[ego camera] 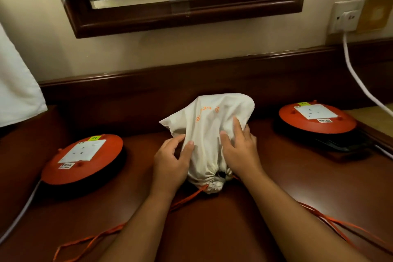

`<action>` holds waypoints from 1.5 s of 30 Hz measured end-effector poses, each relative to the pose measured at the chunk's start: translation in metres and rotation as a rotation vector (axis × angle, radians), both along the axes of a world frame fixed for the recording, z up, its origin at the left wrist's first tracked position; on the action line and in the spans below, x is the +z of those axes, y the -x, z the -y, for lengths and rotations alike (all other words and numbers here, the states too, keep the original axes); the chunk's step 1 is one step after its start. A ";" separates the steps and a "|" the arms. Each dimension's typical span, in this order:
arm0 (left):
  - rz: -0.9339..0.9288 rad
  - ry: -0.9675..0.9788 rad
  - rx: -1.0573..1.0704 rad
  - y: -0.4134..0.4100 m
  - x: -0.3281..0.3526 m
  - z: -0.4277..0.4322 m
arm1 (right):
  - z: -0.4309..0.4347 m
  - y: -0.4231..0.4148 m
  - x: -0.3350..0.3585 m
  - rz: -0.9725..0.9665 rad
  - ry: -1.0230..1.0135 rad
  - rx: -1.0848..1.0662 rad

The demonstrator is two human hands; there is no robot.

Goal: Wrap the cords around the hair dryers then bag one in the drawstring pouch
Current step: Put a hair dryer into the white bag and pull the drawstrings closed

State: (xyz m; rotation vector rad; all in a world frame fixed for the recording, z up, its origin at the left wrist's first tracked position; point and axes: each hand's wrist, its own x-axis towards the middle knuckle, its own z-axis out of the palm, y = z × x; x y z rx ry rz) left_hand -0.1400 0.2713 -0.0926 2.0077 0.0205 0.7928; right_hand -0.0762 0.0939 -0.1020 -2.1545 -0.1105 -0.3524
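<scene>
A cream drawstring pouch (209, 127) with orange lettering lies bulging on the dark wooden desk (223, 225), its mouth cinched toward me with something dark showing in the small gap. My left hand (173, 159) grips the pouch's left side, thumb pressed into the fabric. My right hand (239, 144) lies on its right side, fingers spread against the cloth. Orange drawstrings (187, 198) trail from the mouth across the desk to both sides. No hair dryer shows outside the pouch.
An orange round cord reel (83, 159) with a white socket plate sits at the left, a second reel (316, 118) at the right. A white cable (357, 78) hangs from a wall socket (345, 17). White cloth (17, 87) hangs at far left.
</scene>
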 end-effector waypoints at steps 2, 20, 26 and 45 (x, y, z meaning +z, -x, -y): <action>0.045 -0.072 0.030 0.014 0.000 0.001 | 0.008 0.016 0.000 0.017 -0.008 0.000; -0.066 -0.395 -0.037 0.110 -0.010 0.026 | 0.053 0.123 0.006 0.164 0.194 0.010; -0.021 -0.389 0.038 0.121 0.002 0.026 | 0.056 0.138 0.013 0.255 0.231 -0.024; 0.031 -0.604 0.170 0.117 0.009 0.020 | 0.056 0.138 0.015 0.218 0.292 0.044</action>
